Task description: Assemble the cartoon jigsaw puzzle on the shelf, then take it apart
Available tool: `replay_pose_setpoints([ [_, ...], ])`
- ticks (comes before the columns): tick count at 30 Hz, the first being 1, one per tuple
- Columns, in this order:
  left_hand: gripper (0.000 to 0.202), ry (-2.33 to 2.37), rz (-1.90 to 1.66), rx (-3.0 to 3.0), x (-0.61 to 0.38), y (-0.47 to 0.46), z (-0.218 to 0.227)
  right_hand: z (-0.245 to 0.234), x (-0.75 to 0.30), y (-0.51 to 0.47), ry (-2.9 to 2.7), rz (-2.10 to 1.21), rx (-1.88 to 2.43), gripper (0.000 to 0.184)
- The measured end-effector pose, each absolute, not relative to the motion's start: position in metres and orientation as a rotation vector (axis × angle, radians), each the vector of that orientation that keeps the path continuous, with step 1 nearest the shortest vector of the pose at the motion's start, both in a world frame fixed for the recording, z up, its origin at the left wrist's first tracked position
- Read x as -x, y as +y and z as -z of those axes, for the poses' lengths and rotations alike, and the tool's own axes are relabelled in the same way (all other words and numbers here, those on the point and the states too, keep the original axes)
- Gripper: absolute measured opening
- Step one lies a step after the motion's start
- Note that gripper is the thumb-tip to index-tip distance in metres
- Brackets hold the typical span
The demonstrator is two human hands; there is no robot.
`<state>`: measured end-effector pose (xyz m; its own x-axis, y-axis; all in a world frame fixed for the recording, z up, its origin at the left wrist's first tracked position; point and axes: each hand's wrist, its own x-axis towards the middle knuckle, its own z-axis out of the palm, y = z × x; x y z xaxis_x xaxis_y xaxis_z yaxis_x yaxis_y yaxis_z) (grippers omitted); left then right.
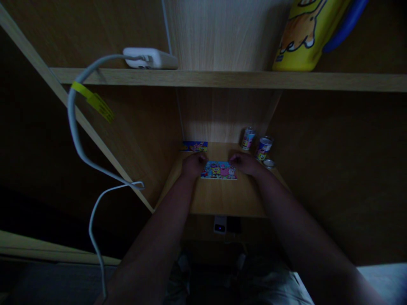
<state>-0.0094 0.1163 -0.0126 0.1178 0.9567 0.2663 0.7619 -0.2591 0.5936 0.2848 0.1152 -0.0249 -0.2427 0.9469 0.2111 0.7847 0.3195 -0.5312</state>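
On the wooden shelf board in front of me lies a flat cartoon picture card [219,170] with yellow, pink and blue figures. My left hand [193,165] has its fingers closed at the card's upper left corner. At the upper right corner, my right hand [244,163] pinches with bent fingers. The fingertips are dim and small, and the card stays flat on the board. Behind my left hand, a second cartoon-printed piece [194,146] rests near the back panel. Two cartoon-printed tins, one farther back [248,139] and one nearer [263,148], stand beyond my right hand.
A round metal lid [269,163] lies beside the nearer tin. Overhead, an upper shelf [222,79] carries a white power adapter [151,58] and a yellow cup [299,42] with a blue handle. The adapter's cable [72,118] hangs at left. Below the board sits a small white device [220,224].
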Motion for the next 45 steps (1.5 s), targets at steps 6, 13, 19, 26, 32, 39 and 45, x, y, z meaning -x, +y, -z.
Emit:
replay_pose_setpoints([
  [6, 0.012, 1.69, -0.868, -2.108, 0.009, 0.114, 0.009, 0.022, -0.283, 0.114, -2.094, -0.441, 1.541, 0.005],
  [13, 0.012, 1.695, -0.848, -2.11, 0.009, 0.115, 0.009, 0.023, -0.284, 0.114, -2.092, -0.444, 1.53, 0.005],
  [19, 0.015, 1.702, -0.841, -2.122, 0.008, 0.114, 0.008, 0.024, -0.284, 0.115, -2.099, -0.441, 1.544, 0.006],
  [26, 0.013, 1.718, -0.832, -2.101, 0.007, 0.113, 0.007, 0.025, -0.284, 0.115, -2.098, -0.444, 1.538, 0.006],
  [32, 0.014, 1.686, -0.855, -2.109, 0.008, 0.113, 0.007, 0.025, -0.286, 0.116, -2.108, -0.454, 1.514, 0.005],
  [39, 0.011, 1.704, -0.858, -2.1, 0.009, 0.114, 0.01, 0.03, -0.286, 0.118, -2.075, -0.466, 1.495, 0.006],
  [45, 0.014, 1.695, -0.862, -2.121, 0.009, 0.116, 0.011, 0.032, -0.286, 0.119, -2.081, -0.451, 1.499, 0.005],
])
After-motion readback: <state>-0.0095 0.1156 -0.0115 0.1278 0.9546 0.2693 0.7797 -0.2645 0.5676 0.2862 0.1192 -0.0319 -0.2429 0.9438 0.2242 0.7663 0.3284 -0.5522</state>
